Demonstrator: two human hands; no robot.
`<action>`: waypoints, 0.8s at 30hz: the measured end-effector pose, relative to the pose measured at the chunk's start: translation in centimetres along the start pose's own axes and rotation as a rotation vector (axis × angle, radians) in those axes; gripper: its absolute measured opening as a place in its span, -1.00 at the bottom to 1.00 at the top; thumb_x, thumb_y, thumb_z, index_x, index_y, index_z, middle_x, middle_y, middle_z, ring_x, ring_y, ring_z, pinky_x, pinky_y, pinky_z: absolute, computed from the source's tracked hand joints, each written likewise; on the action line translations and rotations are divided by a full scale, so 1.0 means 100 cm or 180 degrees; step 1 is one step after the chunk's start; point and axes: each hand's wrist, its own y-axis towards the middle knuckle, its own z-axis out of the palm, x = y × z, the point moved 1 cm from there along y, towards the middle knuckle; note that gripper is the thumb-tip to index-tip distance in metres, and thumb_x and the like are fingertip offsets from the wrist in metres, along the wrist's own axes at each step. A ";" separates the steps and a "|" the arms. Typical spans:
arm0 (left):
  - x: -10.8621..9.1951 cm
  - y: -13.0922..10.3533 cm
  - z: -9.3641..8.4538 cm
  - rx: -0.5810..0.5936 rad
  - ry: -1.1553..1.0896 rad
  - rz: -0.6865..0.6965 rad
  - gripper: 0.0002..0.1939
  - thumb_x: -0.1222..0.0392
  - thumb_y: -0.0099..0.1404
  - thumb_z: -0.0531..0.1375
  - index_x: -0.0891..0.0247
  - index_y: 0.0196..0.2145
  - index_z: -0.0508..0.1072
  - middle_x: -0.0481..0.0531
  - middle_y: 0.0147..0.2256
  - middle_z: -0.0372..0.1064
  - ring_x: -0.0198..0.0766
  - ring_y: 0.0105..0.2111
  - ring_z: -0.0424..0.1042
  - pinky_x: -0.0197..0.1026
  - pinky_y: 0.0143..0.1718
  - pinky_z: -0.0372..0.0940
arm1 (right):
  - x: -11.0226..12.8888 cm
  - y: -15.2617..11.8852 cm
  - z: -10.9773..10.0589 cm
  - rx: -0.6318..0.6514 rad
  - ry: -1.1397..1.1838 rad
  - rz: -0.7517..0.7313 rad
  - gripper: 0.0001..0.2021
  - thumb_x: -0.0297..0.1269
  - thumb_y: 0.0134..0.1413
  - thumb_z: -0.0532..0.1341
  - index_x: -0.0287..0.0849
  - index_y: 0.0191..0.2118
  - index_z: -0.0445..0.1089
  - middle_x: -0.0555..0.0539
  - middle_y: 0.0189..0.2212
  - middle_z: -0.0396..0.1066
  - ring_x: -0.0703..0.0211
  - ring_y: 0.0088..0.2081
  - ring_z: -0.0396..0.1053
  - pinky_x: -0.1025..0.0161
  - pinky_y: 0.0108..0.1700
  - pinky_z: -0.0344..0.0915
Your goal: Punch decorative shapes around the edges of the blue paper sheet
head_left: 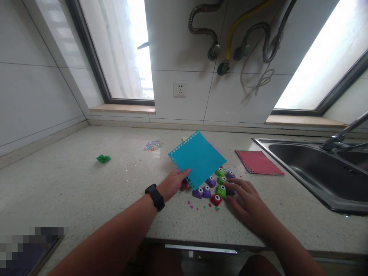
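2 hands are at work on the counter (86,184). The left hand (172,184) pinches the near corner of a blue sheet (198,158) between thumb and fingers. It wears a black watch (155,197). The sheet has a row of small holes along 2 of its edges, and it tilts up off the counter, over the back of a bunch of little punches.

The right hand (244,199) lies flat and open, fingers spread, holding nothing. Its fingertips touch the punches on the right side of the bunch, close to a green punch (221,190) and a red punch (216,199). I count about 8 punches: purple, green and 1 red. Some are partly hidden by the fingers, so I cannot be sure.

I think the hand is picking a punch. To do it well, grip just 1 punch by its sides and lift it straight up, so the others do not tip. Keep the sheet held firm and clear of the bunch, so the edge does not bend.

Tiny paper bits (198,207) lie near the punches. A pink sheet (258,161) lies to the right, near the sink (316,168). A green scrap (102,158) and a pile of colored bits (153,145) lie well apart on the left. Nothing blocks the hands, but the punches sit packed tight, so it is easy to bump one.
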 end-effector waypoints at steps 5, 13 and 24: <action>0.000 0.001 0.000 -0.0020 0.0019 -0.0032 -0.52 -0.25 0.17 0.28 0.26 -0.36 0.33 -0.09 -0.52 0.34 -0.41 -0.62 0.31 -0.33 -0.59 0.13 | -0.001 -0.001 0.000 0.0069 -0.0009 -0.0022 -0.68 -0.24 0.27 0.17 0.02 0.11 0.36 -0.18 0.10 0.35 -0.13 0.11 0.30 -0.14 0.11 0.32; 0.007 0.003 -0.007 0.0030 0.0185 -0.0050 -0.54 -0.21 0.27 0.23 0.30 -0.43 0.38 -0.04 -0.55 0.37 -0.43 -0.62 0.29 -0.34 -0.58 0.11 | 0.002 -0.001 -0.002 0.0063 0.0119 0.0095 -0.66 -0.25 0.28 0.15 -0.02 0.15 0.28 -0.20 0.10 0.34 -0.13 0.15 0.28 -0.15 0.17 0.26; 0.002 0.001 -0.004 -0.0011 0.0324 -0.0083 -0.48 -0.26 0.23 0.23 0.32 -0.48 0.41 0.01 -0.59 0.41 -0.42 -0.63 0.28 -0.33 -0.57 0.13 | 0.004 -0.003 -0.007 0.0118 0.0458 0.0387 -0.63 -0.31 0.26 0.13 -0.05 0.17 0.26 -0.21 0.07 0.34 -0.07 0.10 0.31 -0.10 0.15 0.27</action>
